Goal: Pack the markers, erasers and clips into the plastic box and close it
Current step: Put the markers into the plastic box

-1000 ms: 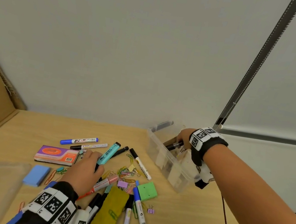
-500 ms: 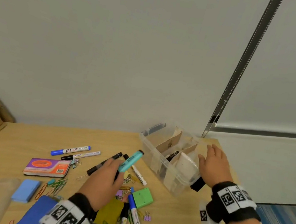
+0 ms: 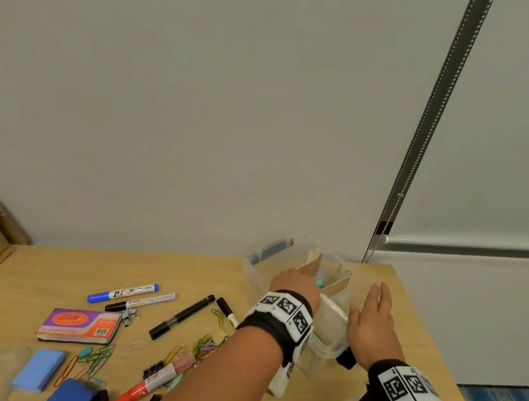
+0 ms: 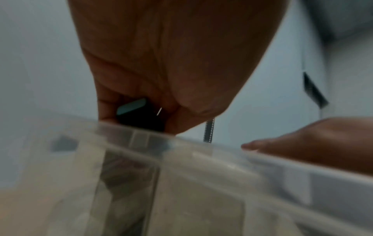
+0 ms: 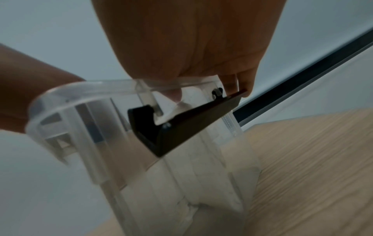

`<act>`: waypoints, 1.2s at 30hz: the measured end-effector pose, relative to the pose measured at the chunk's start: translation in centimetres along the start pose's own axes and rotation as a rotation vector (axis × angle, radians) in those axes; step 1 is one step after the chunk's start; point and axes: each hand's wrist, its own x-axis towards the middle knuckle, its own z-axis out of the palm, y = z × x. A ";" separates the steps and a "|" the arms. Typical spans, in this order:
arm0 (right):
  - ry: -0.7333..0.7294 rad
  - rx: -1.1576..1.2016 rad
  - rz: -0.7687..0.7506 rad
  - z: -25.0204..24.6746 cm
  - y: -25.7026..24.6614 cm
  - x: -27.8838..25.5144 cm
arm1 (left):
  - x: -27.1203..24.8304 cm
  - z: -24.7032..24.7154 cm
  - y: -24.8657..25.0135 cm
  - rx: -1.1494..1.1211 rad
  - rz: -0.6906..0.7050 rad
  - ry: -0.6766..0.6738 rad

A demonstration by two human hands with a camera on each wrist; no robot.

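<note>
Since half a second ago, left hand (image 3: 295,283) has carried the light, rigid, smooth teal marker (image 3: 320,282) from above the table (image 3: 47,273) into the plastic box (image 3: 254,268), fingers pinching its barrel mid-length, while right hand (image 3: 372,321) rests spread flat against the box wall.

Left wrist view motion-blurred; plastic box (image 4: 181,183) contents unreadable. Teal marker (image 4: 132,106) mostly buried in left hand (image 4: 171,63). Head view: left fingers hidden behind wrist; blue eraser (image 3: 69,396) cut by bottom edge.
</note>
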 end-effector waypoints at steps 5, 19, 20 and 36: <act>0.002 -0.002 -0.008 0.0 -0.1 -0.1 | 0.6 -0.2 -0.4 -0.138 0.022 -0.130; -0.014 -0.013 -0.004 -0.3 0.1 -0.5 | -6.1 2.4 -11.2 -0.516 0.082 0.483; -0.014 -0.023 -0.005 -0.3 0.1 -0.4 | -5.8 3.0 -13.0 -0.475 -0.006 0.445; 0.088 -0.193 -0.528 2.0 -12.4 -5.7 | -5.2 8.5 -22.8 -0.035 -0.339 -0.045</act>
